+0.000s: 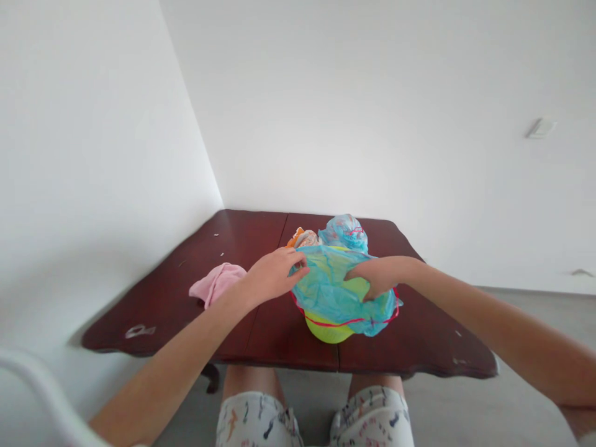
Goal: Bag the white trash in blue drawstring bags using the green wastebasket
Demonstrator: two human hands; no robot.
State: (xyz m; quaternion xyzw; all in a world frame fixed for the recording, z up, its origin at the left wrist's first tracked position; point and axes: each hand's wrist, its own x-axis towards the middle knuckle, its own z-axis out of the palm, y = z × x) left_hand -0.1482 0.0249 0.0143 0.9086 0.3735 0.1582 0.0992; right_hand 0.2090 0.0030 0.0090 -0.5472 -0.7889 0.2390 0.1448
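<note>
A yellow-green bin [329, 334] stands near the front of the table, lined with a thin blue plastic bag [326, 295]. The bag is folded over the rim, and its red drawstring loops around the outside. My left hand [278, 273] is at the bin's left rim, its thumb and fingers closed on the bag's edge. From the right, my right hand [382, 276] reaches into the mouth with thumb and fingers apart, touching the lining. Its fingertips are partly hidden.
Behind the bin sit a crumpled blue bag bundle [344, 233] with a red string and an orange-and-white crumpled packet [305, 238]. A folded pink cloth [218, 282] lies to the left on the dark red table [288, 344]. White walls stand behind and at left.
</note>
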